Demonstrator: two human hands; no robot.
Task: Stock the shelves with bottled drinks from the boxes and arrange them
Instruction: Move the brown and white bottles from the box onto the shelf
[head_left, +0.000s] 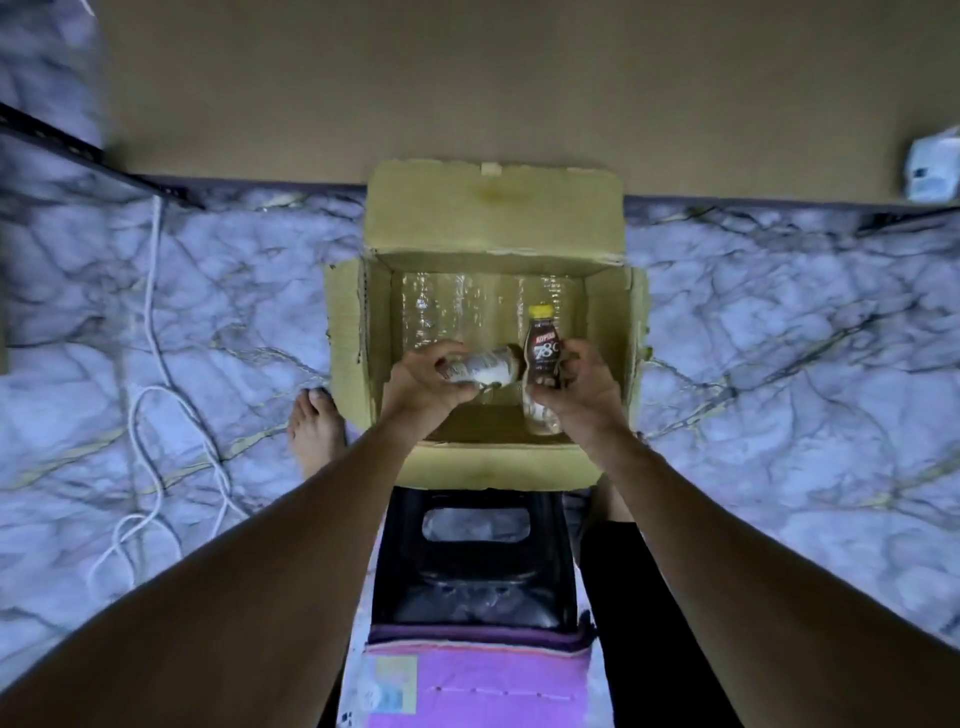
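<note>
A marble-patterned floor (779, 322) is stretching under everything, with a brown shelf board (467, 78) lying across the far side. An open cardboard box (348, 332) is sitting on the floor against it, flaps spread. Above the box, the right hand (584, 387) is gripping a dark bottle (543, 353) whose yellow cap is pointing away from the person. The left hand (423, 387) is clamping a pale bottle (488, 366) lying sideways, its long axis running left to right.

dim room, marbled floor (779, 322), black stool (475, 561), white cable (150, 291) trailing left.
</note>
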